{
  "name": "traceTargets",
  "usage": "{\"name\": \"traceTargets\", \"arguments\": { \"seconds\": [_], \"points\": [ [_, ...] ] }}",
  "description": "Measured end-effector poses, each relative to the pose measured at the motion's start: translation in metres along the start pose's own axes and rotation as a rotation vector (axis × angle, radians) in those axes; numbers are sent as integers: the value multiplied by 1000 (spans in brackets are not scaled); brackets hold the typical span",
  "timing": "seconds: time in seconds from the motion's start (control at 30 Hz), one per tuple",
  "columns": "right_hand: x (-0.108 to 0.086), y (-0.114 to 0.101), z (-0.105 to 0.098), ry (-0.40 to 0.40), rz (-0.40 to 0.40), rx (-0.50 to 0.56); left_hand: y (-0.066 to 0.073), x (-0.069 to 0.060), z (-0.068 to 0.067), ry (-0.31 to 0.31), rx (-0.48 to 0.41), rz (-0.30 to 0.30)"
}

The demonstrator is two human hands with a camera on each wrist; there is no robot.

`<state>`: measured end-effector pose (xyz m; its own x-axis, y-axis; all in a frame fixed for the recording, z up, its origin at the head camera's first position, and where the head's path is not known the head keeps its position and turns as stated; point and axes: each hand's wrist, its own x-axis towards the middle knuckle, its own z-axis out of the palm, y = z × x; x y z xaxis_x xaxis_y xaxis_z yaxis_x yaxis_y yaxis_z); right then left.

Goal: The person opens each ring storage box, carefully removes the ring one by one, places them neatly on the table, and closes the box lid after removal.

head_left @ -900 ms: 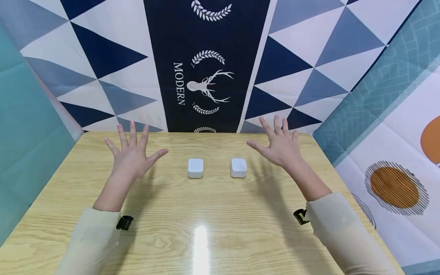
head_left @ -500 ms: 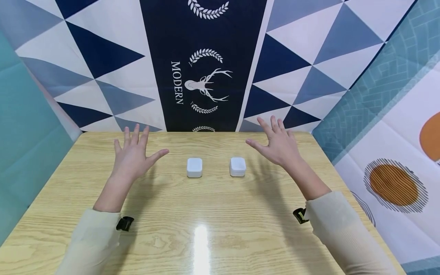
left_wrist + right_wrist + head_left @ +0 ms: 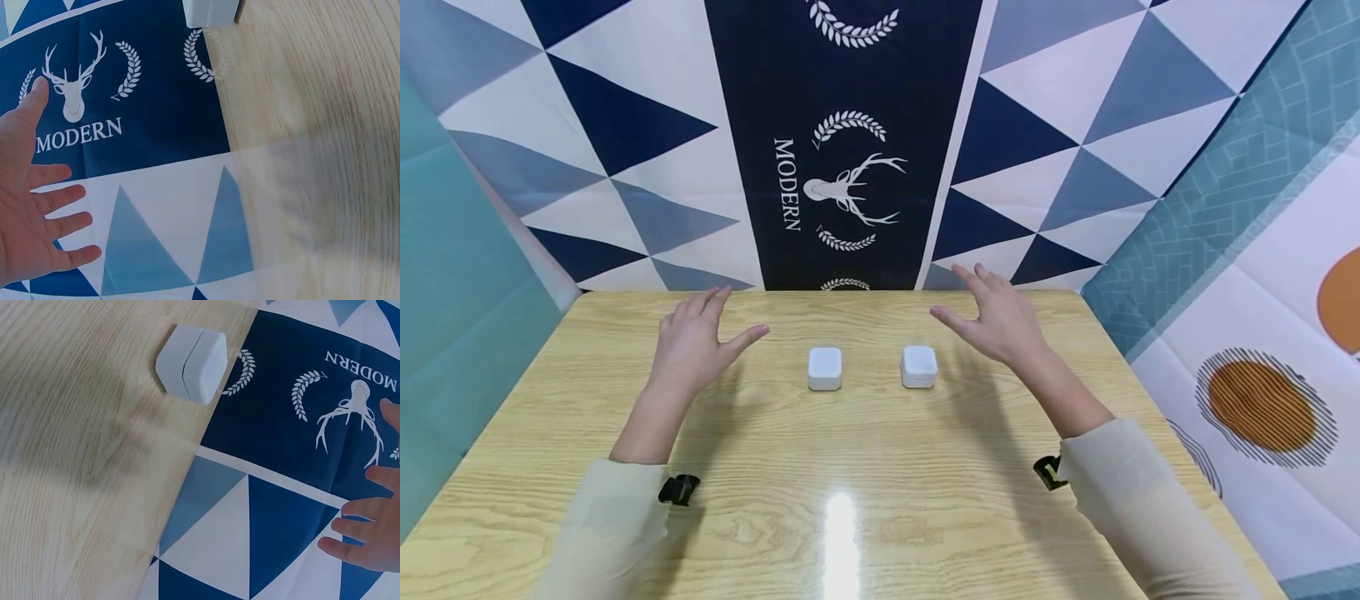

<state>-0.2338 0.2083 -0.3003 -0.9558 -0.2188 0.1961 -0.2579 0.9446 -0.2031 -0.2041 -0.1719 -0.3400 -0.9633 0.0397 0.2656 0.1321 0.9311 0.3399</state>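
Note:
Two small white boxes with rounded corners sit apart on a wooden table. The left box [image 3: 825, 369] is nearest my left hand [image 3: 691, 346], which hovers to its left, holding nothing, fingers together and thumb stretched toward the box. To the right of the right box [image 3: 919, 367], my right hand [image 3: 1000, 323] hovers with thumb apart and nothing in its grasp. A seam around a white box [image 3: 192, 364] shows in the right wrist view. Only the end of a white box [image 3: 212, 11] enters the top of the left wrist view. Neither hand touches a box.
The pale wooden table [image 3: 760, 467] meets a patterned cloth backdrop [image 3: 850, 92] with triangles and a deer print. Teal cloth [image 3: 467, 317] borders it on the left, and patterned cloth [image 3: 1285, 517] on the right. Black bands [image 3: 679, 490] show at the sleeve cuffs.
The spread fingers of both hands have drawn together and bent forward. My right hand has shifted slightly left. Both boxes stay where they were.

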Motion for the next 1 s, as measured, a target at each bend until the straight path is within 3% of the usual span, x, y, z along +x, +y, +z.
{"name": "traceTargets", "arguments": {
  "seconds": [0.47,1.0],
  "points": [
    [6,-9,11,0,-61,77,2,2,7,1,-87,-19],
    [5,-18,33,1,-113,198,5,0,24,-55,-167,-13]
  ]
}}
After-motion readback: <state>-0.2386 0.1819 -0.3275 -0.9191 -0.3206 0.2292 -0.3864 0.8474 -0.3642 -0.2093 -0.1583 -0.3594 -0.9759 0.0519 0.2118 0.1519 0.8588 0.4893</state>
